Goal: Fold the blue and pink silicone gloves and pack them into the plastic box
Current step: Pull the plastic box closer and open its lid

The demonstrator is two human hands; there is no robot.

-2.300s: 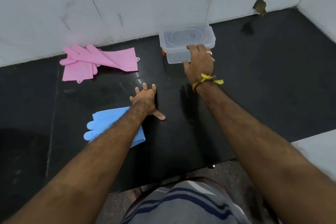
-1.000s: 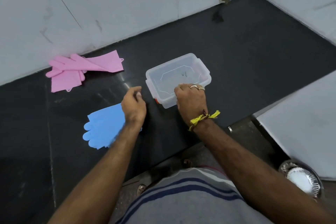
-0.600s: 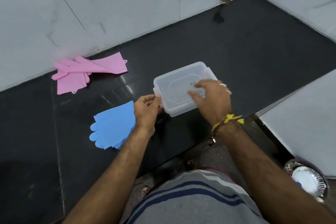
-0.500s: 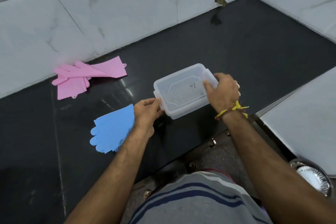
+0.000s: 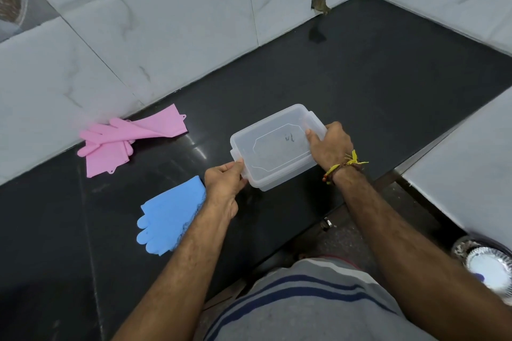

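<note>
The clear plastic box (image 5: 273,156), lid on, sits near the front edge of the black counter (image 5: 374,86). My left hand (image 5: 225,183) grips its left end and my right hand (image 5: 331,144) grips its right end, thumb on the lid. The blue gloves (image 5: 169,216) lie flat just left of my left forearm, fingers pointing toward the lower left. The pink gloves (image 5: 124,138) lie loosely crossed at the back left, against the wall.
White marble tile walls (image 5: 166,36) bound the counter at the back and right. A white ledge (image 5: 465,158) sits to the right. A foil plate (image 5: 490,268) lies on the floor at lower right. The tile has a chipped hole (image 5: 318,4).
My right hand pulled the box from the back wall toward the front edge. Both hands then took hold of its two ends. The gloves have not moved.
</note>
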